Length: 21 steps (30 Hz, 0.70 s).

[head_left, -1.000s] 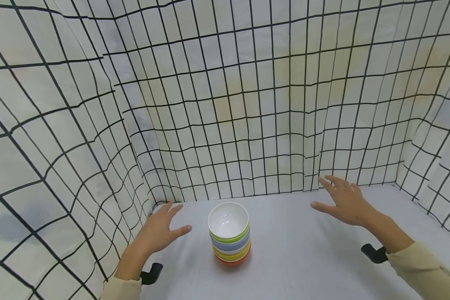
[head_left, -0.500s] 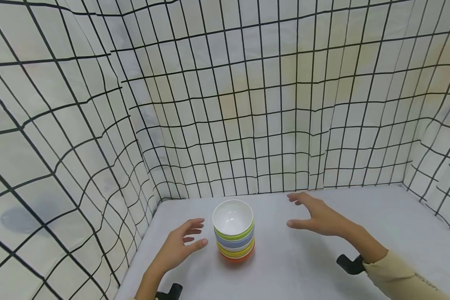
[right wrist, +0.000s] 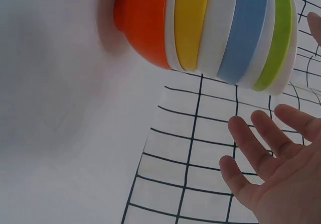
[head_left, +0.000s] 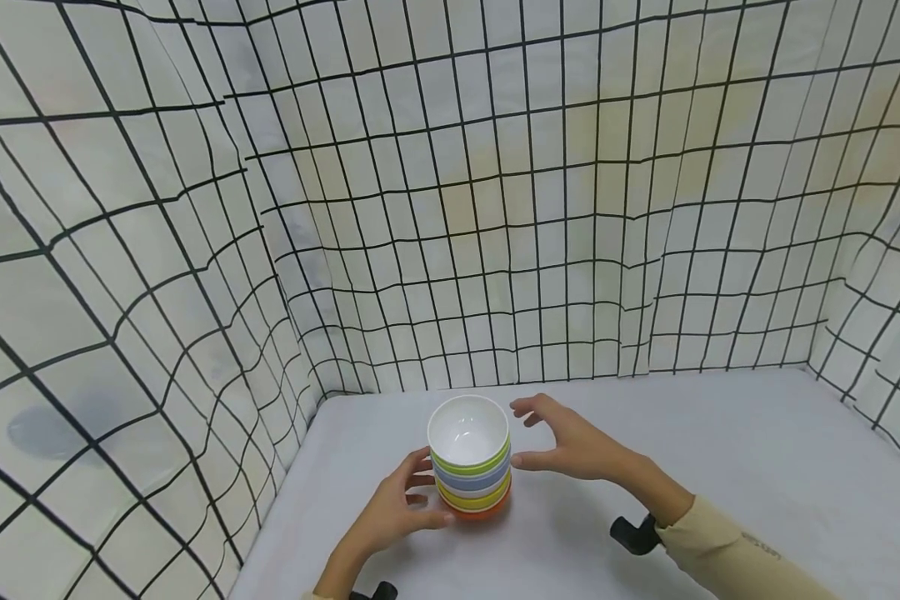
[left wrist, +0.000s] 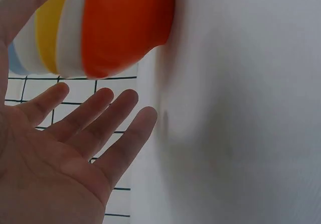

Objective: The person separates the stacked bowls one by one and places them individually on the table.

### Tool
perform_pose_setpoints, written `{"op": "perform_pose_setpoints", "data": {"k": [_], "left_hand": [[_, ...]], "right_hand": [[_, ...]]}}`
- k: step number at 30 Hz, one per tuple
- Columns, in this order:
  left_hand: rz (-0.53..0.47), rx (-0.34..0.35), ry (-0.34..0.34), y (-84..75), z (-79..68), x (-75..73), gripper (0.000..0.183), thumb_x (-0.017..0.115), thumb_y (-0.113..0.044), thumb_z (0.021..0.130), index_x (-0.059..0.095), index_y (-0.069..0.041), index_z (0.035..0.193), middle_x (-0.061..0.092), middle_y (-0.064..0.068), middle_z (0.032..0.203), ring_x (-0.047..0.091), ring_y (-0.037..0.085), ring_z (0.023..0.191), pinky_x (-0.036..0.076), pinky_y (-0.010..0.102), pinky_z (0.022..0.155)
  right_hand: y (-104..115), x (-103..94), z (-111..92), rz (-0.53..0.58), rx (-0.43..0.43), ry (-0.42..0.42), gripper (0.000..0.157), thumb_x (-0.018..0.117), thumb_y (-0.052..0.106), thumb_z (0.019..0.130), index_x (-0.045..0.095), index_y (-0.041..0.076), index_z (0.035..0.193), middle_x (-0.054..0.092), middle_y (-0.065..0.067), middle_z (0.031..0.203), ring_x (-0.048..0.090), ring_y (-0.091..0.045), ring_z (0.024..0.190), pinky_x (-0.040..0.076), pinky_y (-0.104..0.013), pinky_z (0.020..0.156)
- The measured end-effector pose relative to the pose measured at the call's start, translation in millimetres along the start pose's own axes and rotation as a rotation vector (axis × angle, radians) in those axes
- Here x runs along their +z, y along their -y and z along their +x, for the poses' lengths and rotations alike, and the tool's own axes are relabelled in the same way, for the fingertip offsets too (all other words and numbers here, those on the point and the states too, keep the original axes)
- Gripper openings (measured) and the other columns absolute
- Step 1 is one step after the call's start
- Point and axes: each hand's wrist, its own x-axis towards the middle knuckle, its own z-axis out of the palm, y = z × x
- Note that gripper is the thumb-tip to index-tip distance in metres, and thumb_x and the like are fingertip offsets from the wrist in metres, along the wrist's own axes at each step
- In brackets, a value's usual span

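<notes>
Frames the bowl stack [head_left: 471, 468] between left grip [head_left: 396, 507] and right grip [head_left: 570, 442], both loosely spread. Finds more desk [head_left: 742, 442] rightward than leftward before the grid wall [head_left: 540, 225].

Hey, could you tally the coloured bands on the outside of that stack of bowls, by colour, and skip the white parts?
Orange band: 1
Yellow band: 1
Blue band: 1
Green band: 1
Total: 4
</notes>
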Motion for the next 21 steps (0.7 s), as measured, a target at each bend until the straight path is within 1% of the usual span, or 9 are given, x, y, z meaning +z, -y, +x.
{"op": "perform_pose_setpoints", "data": {"k": [6, 10, 13, 16, 19, 21], "left_hand": [[-0.016, 0.025, 0.031, 6.7, 7.8, 10.9, 0.102, 0.093, -0.033, 0.074, 0.035, -0.02, 0.156, 0.052, 0.016, 0.149, 0.06, 0.031, 0.127, 0.057, 0.042, 0.103], [-0.032, 0.047, 0.034, 10.6, 13.2, 15.9, 0.101, 0.094, -0.031, 0.073, 0.036, -0.021, 0.155, 0.054, 0.012, 0.146, 0.062, 0.025, 0.122, 0.058, 0.033, 0.099], [-0.044, 0.056, 0.037, 12.4, 16.6, 18.8, 0.101, 0.095, -0.029, 0.072, 0.036, -0.021, 0.155, 0.056, 0.008, 0.143, 0.062, 0.023, 0.119, 0.058, 0.027, 0.095], [-0.077, 0.055, 0.045, 13.0, 18.7, 20.3, 0.102, 0.095, -0.027, 0.071, 0.036, -0.023, 0.155, 0.056, 0.006, 0.143, 0.062, 0.023, 0.119, 0.058, 0.025, 0.093], [-0.115, 0.046, 0.058, 12.9, 19.3, 21.2, 0.103, 0.095, -0.023, 0.072, 0.035, -0.022, 0.156, 0.055, 0.007, 0.144, 0.062, 0.024, 0.119, 0.058, 0.024, 0.092], [-0.135, 0.04, 0.064, 12.9, 19.4, 22.1, 0.103, 0.095, -0.022, 0.072, 0.035, -0.022, 0.156, 0.055, 0.009, 0.144, 0.062, 0.024, 0.119, 0.058, 0.024, 0.092]], "right_hand": [[6.9, 13.6, 12.2, 0.051, -0.026, 0.005, 0.084, 0.085, 0.045, 0.081, 0.046, 0.018, 0.15, 0.052, -0.003, 0.145, 0.054, -0.027, 0.132, 0.055, -0.057, 0.102], [12.2, 19.0, 19.7, 0.066, -0.04, 0.015, 0.087, 0.085, 0.045, 0.08, 0.044, 0.018, 0.152, 0.052, -0.003, 0.142, 0.054, -0.027, 0.131, 0.053, -0.057, 0.104], [15.3, 22.7, 24.8, 0.07, -0.034, 0.017, 0.093, 0.086, 0.046, 0.079, 0.041, 0.015, 0.154, 0.052, -0.004, 0.142, 0.054, -0.026, 0.131, 0.053, -0.056, 0.105], [17.4, 26.1, 29.2, 0.075, -0.028, 0.021, 0.101, 0.087, 0.048, 0.077, 0.036, 0.01, 0.156, 0.051, -0.007, 0.145, 0.054, -0.027, 0.131, 0.054, -0.055, 0.105], [18.2, 29.0, 32.5, 0.09, -0.028, 0.031, 0.108, 0.088, 0.048, 0.076, 0.032, 0.006, 0.158, 0.049, -0.011, 0.148, 0.054, -0.028, 0.132, 0.054, -0.053, 0.106], [17.9, 31.1, 34.6, 0.107, -0.03, 0.041, 0.109, 0.088, 0.047, 0.075, 0.029, 0.007, 0.158, 0.047, -0.011, 0.149, 0.054, -0.028, 0.132, 0.054, -0.051, 0.106]]}}
